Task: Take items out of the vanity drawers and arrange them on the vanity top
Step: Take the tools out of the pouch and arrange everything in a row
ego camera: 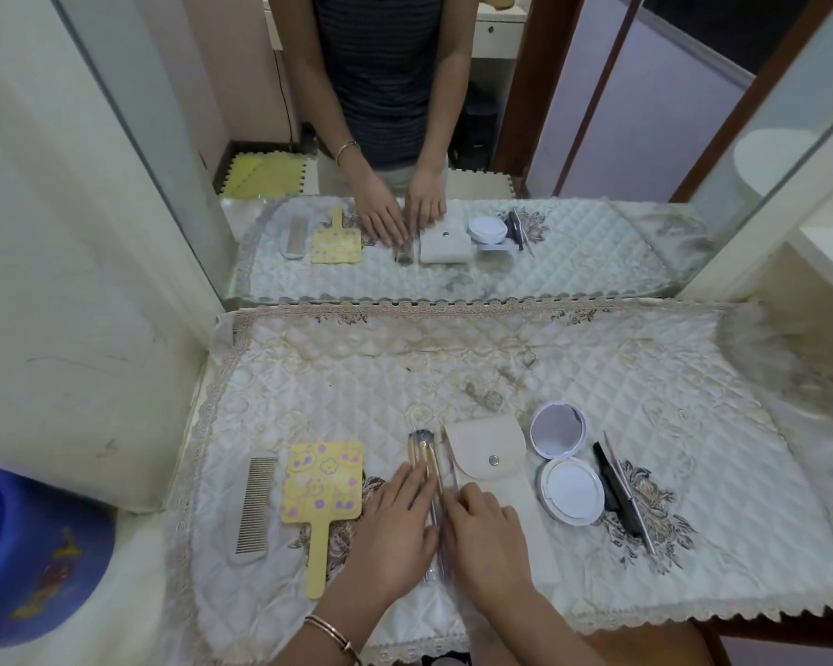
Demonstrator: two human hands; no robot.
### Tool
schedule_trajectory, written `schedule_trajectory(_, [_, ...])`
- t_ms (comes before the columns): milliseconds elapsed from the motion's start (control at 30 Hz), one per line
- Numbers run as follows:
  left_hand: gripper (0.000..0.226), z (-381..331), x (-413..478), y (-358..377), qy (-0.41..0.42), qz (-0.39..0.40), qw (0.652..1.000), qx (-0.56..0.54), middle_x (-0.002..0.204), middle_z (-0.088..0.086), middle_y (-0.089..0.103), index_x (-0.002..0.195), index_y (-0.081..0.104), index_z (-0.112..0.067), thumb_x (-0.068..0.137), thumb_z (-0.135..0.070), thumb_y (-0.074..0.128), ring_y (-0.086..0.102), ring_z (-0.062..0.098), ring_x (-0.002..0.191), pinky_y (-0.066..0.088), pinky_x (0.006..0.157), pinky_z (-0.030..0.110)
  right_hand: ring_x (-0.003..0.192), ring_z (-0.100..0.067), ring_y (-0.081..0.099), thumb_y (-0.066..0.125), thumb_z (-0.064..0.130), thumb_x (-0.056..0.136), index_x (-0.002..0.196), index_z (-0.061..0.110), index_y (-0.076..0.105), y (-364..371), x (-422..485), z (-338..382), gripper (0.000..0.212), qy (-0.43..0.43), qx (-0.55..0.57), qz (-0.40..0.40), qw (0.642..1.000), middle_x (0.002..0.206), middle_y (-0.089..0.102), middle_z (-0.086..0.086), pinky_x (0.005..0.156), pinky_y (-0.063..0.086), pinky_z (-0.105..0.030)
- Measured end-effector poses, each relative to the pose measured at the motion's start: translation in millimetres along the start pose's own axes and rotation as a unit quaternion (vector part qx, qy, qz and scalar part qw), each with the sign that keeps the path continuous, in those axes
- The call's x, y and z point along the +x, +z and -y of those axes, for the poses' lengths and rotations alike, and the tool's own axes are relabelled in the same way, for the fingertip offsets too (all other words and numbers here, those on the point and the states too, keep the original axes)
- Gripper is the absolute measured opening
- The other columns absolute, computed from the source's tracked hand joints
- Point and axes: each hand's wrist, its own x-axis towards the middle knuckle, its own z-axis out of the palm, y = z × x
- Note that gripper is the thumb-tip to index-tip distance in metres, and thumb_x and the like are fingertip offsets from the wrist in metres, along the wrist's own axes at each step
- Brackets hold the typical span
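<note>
A clear case of makeup brushes [424,456] lies lengthwise on the quilted vanity cover [337,377]. My left hand [395,526] rests flat on its left side with straight fingers. On the case's right side my right hand [489,535] touches its edge, fingers nearly straight. Left of the hands lie a yellow hand mirror [323,483] and a grey comb [256,504]. To the right are a cream snap pouch [489,461], an open white compact [561,461], and a black tool with thin metal sticks [621,492].
A large wall mirror [453,137] stands behind the vanity top and reflects the items. A cream wall [68,281] closes the left side. A blue round object [25,555] sits at the lower left. The vanity's front edge [645,617] runs along the bottom right.
</note>
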Motion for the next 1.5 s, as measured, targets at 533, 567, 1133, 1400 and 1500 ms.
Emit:
schedule_trajectory(533, [0.079,1.3,-4.9,3.2,0.003,0.011,0.999,-0.031,0.157,0.001,0.010,0.145,0.020,-0.016,0.072,-0.044,0.008,0.004,0.017,0.146,0.007,0.117,0.033,0.042,-0.011,0.055,0.082,0.036,0.041,0.036,0.020,0.054,-4.3,13.5,1.4,0.032,0.046,0.026,0.012,0.999,0.041,0.053,0.001,0.040,0.038,-0.024])
schedule_trajectory(567, [0.079,1.4,-4.8,3.8,0.007,0.004,1.000,-0.025,0.157,0.001,0.011,0.145,0.020,-0.016,0.073,-0.044,0.007,0.005,0.017,0.145,0.005,0.117,0.032,0.042,-0.011,0.055,0.084,0.036,0.040,0.036,0.021,0.054,-3.9,13.4,1.1,0.034,0.047,0.025,0.011,0.999,0.041,0.053,0.001,0.039,0.041,-0.024])
schedule_trajectory(1133, [0.080,100.3,-49.0,-6.2,-0.083,-0.038,0.993,0.076,0.153,0.004,0.022,0.144,0.019,-0.016,0.086,-0.063,-0.009,-0.023,0.003,0.138,-0.014,0.110,0.020,0.088,-0.016,0.054,0.043,0.036,0.070,0.090,0.025,0.061,-4.8,10.4,-17.6,0.029,0.023,0.147,-0.091,0.985,0.090,0.066,0.004,0.065,0.051,-0.033])
schedule_trajectory(1400, [0.058,67.6,-39.9,3.7,-0.062,0.026,0.995,0.073,0.141,-0.002,0.041,0.130,0.043,-0.019,0.097,-0.047,0.005,0.030,0.017,0.130,-0.001,0.111,0.025,0.104,-0.014,0.038,0.040,0.035,0.073,0.099,0.020,0.064,5.7,-2.3,-29.5,0.038,0.034,0.169,-0.110,0.979,0.107,0.065,-0.003,0.082,0.051,-0.044])
schedule_trajectory(1500, [0.057,55.3,-37.2,7.9,-0.075,0.031,0.994,0.069,0.133,0.001,0.056,0.130,0.040,-0.018,0.097,-0.047,0.005,0.035,0.016,0.125,-0.002,0.111,0.025,0.102,-0.014,0.039,0.041,0.033,0.072,0.097,0.021,0.064,5.7,-1.2,-30.7,0.037,0.027,0.166,-0.119,0.979,0.104,0.066,-0.003,0.078,0.053,-0.042])
